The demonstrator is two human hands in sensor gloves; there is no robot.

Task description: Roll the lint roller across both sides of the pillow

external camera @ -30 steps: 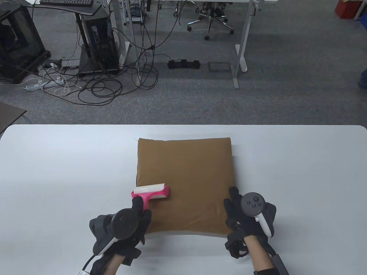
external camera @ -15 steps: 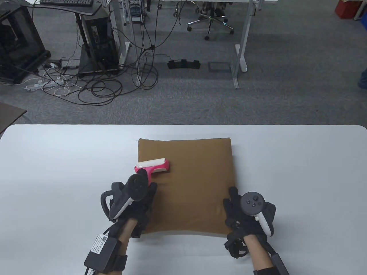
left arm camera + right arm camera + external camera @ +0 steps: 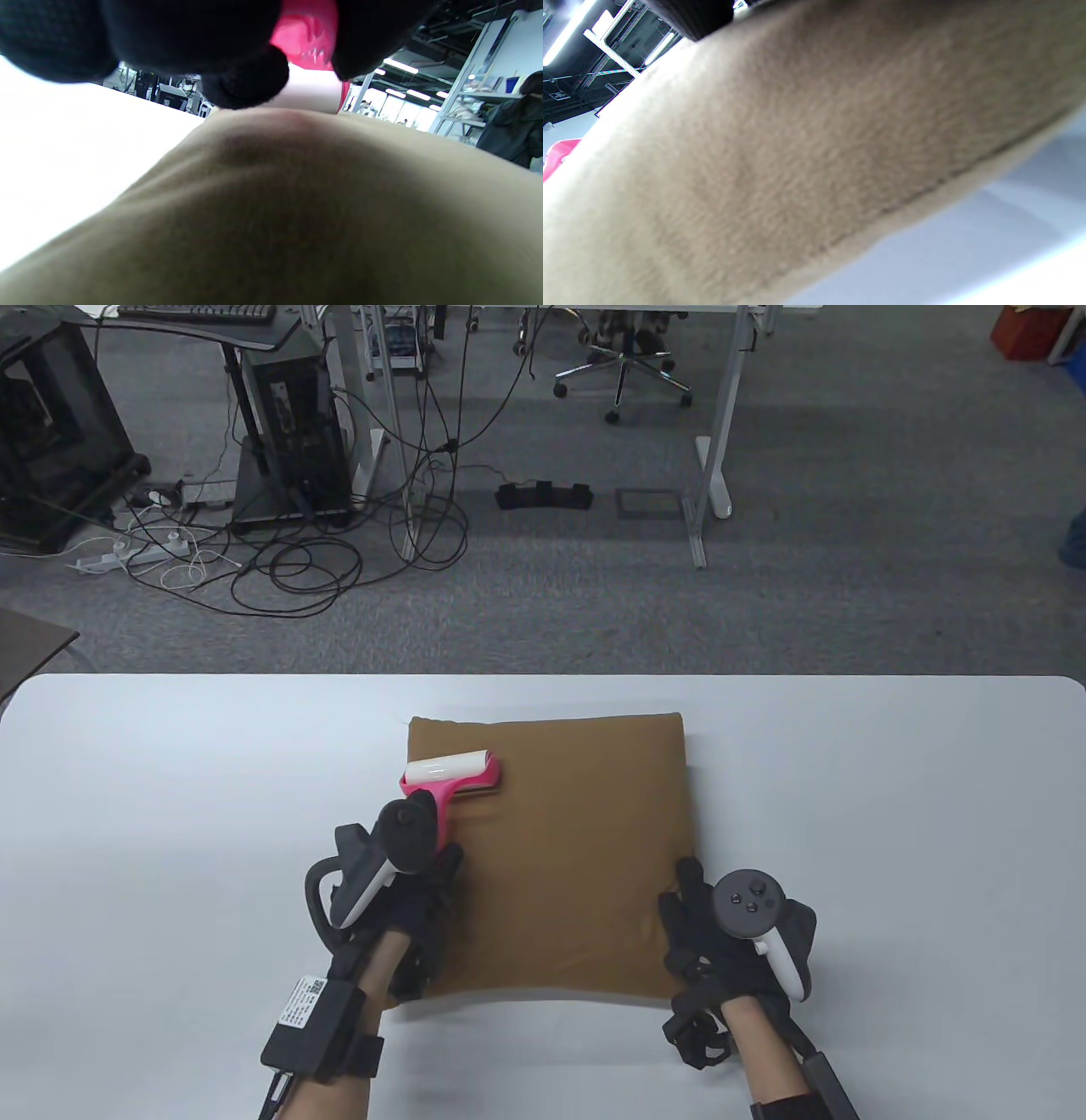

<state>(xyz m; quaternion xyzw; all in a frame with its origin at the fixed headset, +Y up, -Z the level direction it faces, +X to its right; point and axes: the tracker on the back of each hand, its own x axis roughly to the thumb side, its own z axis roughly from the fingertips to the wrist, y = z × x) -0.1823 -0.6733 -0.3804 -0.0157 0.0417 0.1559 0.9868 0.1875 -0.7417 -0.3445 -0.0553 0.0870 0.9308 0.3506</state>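
A brown square pillow (image 3: pixel 568 848) lies flat on the white table (image 3: pixel 170 814). My left hand (image 3: pixel 416 882) grips the pink handle of a lint roller (image 3: pixel 450 776), whose white roll rests on the pillow near its far left corner. In the left wrist view the pink roller (image 3: pixel 309 42) shows between my gloved fingers (image 3: pixel 246 80) above the pillow (image 3: pixel 297 203). My right hand (image 3: pixel 713 942) rests on the pillow's near right corner, fingers flat on the fabric. The right wrist view is filled by the pillow's side (image 3: pixel 797 148).
The table's far edge runs just beyond the pillow. Past it lie grey carpet, desk legs (image 3: pixel 713 432), an office chair (image 3: pixel 624 364), a computer tower (image 3: pixel 297 432) and tangled cables (image 3: pixel 297 560).
My left hand has pushed the lint roller away from me, from the pillow's near left part up to near its far left corner. My right hand has stayed in place.
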